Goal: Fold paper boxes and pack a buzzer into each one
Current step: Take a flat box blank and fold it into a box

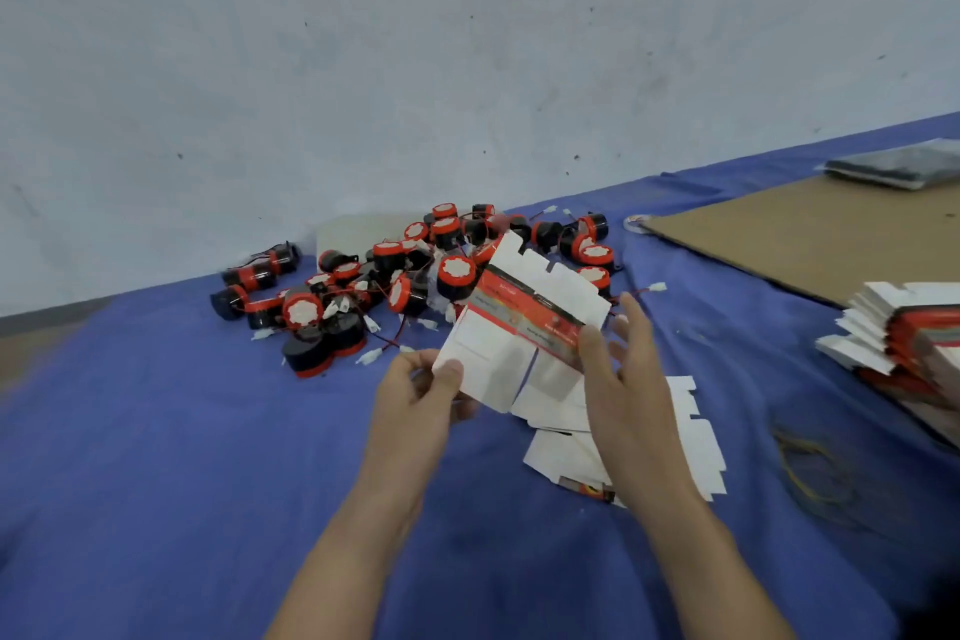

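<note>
A flat, unfolded paper box [519, 322], white with a red and grey printed band, is held up above the blue cloth. My left hand [421, 400] pinches its lower left corner with thumb on top. My right hand [623, 369] holds its right edge, thumb on the printed band and fingers behind it. A heap of black and red buzzers [415, 276] with thin wires and white plugs lies just beyond the box. More flat boxes [696, 437] lie on the cloth under my right hand.
A thick stack of flat boxes [898, 333] sits at the right edge. A brown cardboard sheet [810, 234] lies at the back right with a dark plastic-wrapped pack [904, 166] on it. Yellow rubber bands [805, 468] lie on the blue cloth [156, 431].
</note>
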Motion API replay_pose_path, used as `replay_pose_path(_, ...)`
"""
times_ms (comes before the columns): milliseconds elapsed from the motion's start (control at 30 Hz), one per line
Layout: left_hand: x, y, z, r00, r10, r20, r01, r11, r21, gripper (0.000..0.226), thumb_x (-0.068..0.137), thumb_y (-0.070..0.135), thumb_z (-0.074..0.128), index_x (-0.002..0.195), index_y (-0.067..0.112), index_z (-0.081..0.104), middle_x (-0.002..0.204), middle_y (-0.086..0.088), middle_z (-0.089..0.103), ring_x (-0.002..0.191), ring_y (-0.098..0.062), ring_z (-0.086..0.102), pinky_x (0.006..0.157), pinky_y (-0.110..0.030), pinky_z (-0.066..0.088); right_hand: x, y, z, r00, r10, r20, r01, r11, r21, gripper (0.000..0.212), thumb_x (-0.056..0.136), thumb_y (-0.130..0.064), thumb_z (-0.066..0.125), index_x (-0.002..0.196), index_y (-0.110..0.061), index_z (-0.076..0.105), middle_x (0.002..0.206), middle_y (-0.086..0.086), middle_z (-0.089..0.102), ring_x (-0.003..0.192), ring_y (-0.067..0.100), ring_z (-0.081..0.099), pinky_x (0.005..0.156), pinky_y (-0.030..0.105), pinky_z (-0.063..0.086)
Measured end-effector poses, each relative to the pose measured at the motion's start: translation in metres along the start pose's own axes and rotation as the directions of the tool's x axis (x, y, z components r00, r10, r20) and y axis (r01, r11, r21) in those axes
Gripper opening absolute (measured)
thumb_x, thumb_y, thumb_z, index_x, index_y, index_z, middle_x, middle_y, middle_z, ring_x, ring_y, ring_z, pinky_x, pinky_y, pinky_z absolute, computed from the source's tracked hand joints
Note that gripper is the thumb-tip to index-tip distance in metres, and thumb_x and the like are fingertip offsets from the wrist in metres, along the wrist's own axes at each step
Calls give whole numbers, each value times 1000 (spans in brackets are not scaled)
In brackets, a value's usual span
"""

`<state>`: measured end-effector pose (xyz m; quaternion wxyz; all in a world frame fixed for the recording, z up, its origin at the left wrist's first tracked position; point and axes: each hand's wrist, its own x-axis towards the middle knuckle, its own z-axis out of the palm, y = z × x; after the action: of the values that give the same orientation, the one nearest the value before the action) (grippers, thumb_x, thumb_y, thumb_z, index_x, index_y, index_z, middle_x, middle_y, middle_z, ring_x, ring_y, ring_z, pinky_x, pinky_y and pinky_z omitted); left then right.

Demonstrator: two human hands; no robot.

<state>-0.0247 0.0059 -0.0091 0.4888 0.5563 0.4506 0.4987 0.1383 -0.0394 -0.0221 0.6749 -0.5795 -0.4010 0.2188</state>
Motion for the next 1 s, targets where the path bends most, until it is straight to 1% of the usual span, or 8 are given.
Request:
replay_pose_path(167, -41, 8, -11, 969, 119, 218, -148, 982, 121, 13, 102, 11, 52, 103, 23, 53, 94, 11, 73, 83, -13, 71, 68, -15, 53, -8, -8, 11, 994, 82, 77, -96, 976, 196, 44, 99, -44, 55, 139, -48, 37, 130, -20, 56, 115, -19, 52, 80, 0, 42)
replay_pose_path(233, -49, 10, -17, 922, 110, 372, -230, 926, 298, 28, 101, 7, 46, 110, 33, 48, 104, 20, 66, 92, -8, 64, 74, -22, 53, -7, -8, 12, 984, 162, 72, -175, 950, 259, 63, 97, -47, 56, 152, -36, 28, 141, -3, 56, 130, 9, 52, 75, 5, 45)
replay_pose_path(333, -53, 15, -25, 857, 53, 513, -317, 839, 442, 44, 94, 8, 45, 113, 48, 42, 110, 24, 58, 97, -6, 59, 79, -32, 54, -4, -9, 14, 971, 228, 65, -237, 923, 303, 63, 93, -50, 59, 149, -32, 36, 127, 1, 64, 114, 21, 62, 65, 21, 47)
replay_pose_path(467, -52, 28, -18, 793, 65, 606, -289, 915, 280, 54, 91, 27, 58, 131, 55, 37, 128, 29, 55, 113, 6, 56, 93, -29, 53, -6, -12, 26, 981, 117, 152, -154, 953, 261, 41, 80, -60, 63, 119, -48, 59, 105, -6, 72, 101, 12, 68, 73, 25, 50)
replay_pose_path(600, -39, 31, -6, 833, 180, 524, -223, 975, 21, 37, 92, 39, 61, 127, 47, 52, 121, 24, 66, 115, 5, 60, 91, -13, 49, -13, -10, 35, 959, -6, 285, -63, 970, 234, 26, 93, -39, 61, 97, -65, 67, 92, -26, 72, 85, -4, 70, 63, 9, 51)
replay_pose_path(733, -22, 26, -8, 913, 231, 337, -224, 973, -61, 33, 89, 54, 66, 120, 49, 59, 112, 14, 72, 102, -8, 70, 79, -22, 59, -20, -7, 41, 945, -35, 325, -48, 969, 242, 35, 100, -39, 49, 132, -41, 61, 117, -13, 72, 108, 5, 68, 85, 23, 58)
replay_pose_path(867, -11, 22, -13, 964, 150, 219, -153, 988, -2, 84, 68, 73, 65, 141, 38, 43, 116, 14, 68, 94, -1, 70, 67, -17, 56, -31, -10, 51, 908, -51, 415, -66, 962, 264, 33, 102, -51, 36, 105, -59, 68, 106, -20, 74, 100, 2, 70, 71, 14, 56)
replay_pose_path(1000, -13, 16, -12, 977, 152, 151, -153, 988, -5, 88, 67, 93, 48, 141, 46, 43, 123, 19, 65, 100, 5, 67, 69, -11, 54, -43, -11, 59, 858, -93, 506, -50, 964, 262, 47, 91, -73, 44, 131, -52, 55, 128, -17, 66, 118, 4, 63, 88, 18, 54)
